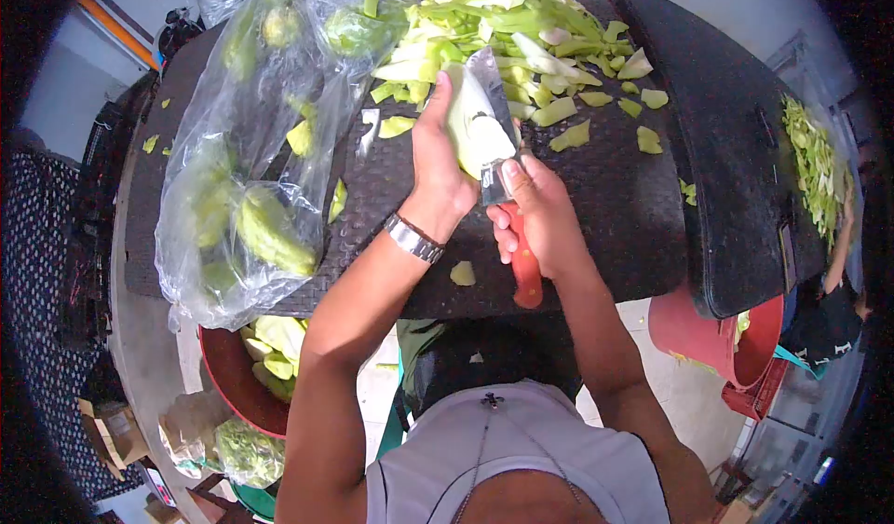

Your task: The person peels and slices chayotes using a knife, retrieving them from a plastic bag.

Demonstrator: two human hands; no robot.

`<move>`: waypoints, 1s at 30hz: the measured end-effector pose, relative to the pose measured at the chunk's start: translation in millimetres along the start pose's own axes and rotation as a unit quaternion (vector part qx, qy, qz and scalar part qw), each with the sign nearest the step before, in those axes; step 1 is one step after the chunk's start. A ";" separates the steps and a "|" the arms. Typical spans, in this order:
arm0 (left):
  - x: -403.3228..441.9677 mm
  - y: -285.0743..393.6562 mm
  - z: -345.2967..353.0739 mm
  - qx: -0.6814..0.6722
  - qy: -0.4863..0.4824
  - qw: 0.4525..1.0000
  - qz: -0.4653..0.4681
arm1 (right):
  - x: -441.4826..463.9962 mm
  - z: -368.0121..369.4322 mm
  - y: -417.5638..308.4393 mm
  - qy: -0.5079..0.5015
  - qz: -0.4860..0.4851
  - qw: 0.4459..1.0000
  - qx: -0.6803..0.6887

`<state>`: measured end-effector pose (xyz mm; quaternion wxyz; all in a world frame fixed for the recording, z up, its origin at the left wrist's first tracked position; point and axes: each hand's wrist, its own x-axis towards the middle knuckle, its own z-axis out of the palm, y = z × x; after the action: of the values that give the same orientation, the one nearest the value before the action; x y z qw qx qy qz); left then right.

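Over the dark woven table (605,235), my left hand (440,151) is closed round a pale green, peeled vegetable (463,119). My right hand (540,209) grips the orange-red handle of a knife (527,268). Its wide blade points up and away from me and lies against the right side of the vegetable, where a white cut face shows. Just beyond both hands is a big heap of green peelings and slices (521,21). A clear plastic bag (279,142) with several green vegetables lies left of my left hand.
A red basin (216,375) with pale green pieces stands below the table's left front edge. At the right are a second dark table (736,170) with green shreds (810,170), a red bucket (689,333) below, and another person's arm (843,244).
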<state>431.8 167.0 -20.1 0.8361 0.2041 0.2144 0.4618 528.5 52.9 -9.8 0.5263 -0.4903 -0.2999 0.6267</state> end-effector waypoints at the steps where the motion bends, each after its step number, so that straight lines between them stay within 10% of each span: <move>1: 0.3 0.6 -0.3 -0.007 0.006 1.000 -0.002 | 0.9 0.4 2.3 0.009 -0.013 1.000 -0.018; 4: -0.9 5.5 1.1 -0.029 -0.013 0.999 0.013 | 1.8 -1.2 -2.7 0.009 -0.046 0.995 -0.091; 8: -0.2 9.9 -0.5 -0.046 -0.033 0.998 0.022 | -3.0 -10.4 -29.3 -0.085 0.089 0.980 0.159; 18: -2.4 10.4 0.3 -0.074 -0.005 0.996 0.045 | 17.7 8.8 -20.0 0.132 -0.151 0.980 -0.011; 22: -1.8 18.7 0.8 -0.113 -0.026 0.992 0.049 | 12.7 5.0 -35.6 0.172 -0.246 0.905 -0.301; 30: 1.6 29.5 -6.7 -0.117 -0.062 0.991 0.030 | -10.7 -0.9 -29.1 0.088 -0.122 0.883 -0.445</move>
<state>408.6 183.7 -10.0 0.8517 0.1394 0.1008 0.4950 539.6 50.4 19.0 0.3495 -0.6852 -0.5574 0.3125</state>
